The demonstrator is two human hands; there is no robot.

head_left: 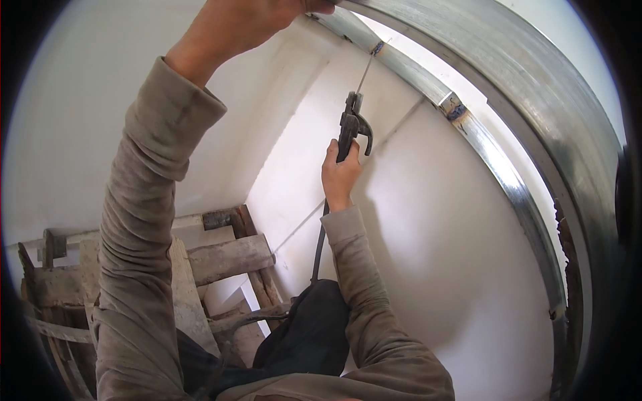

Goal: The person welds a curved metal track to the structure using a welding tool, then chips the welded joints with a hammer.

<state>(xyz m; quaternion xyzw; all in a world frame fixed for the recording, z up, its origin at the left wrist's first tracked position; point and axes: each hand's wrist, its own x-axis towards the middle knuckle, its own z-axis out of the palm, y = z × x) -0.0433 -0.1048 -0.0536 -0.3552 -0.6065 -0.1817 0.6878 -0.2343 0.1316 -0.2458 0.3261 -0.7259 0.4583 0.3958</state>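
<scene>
My right hand [342, 175] is wrapped round the black handle of a welding electrode holder [348, 127]. A thin welding rod [365, 72] stands up from its jaws, its tip at or very near a dark joint on the narrow metal bar [498, 157]. A second browned weld spot [457, 109] shows farther along that bar. At the top edge, my left hand [244, 27] is raised, with its fingers curled at the end of the wide metal beam [528, 60]. The frame cuts off part of those fingers.
A black cable [319, 250] runs down from the holder past my knee [311, 314]. Rough wooden boards and beams [231, 259] form a scaffold at the lower left. White walls [428, 267] close in behind, meeting in a corner.
</scene>
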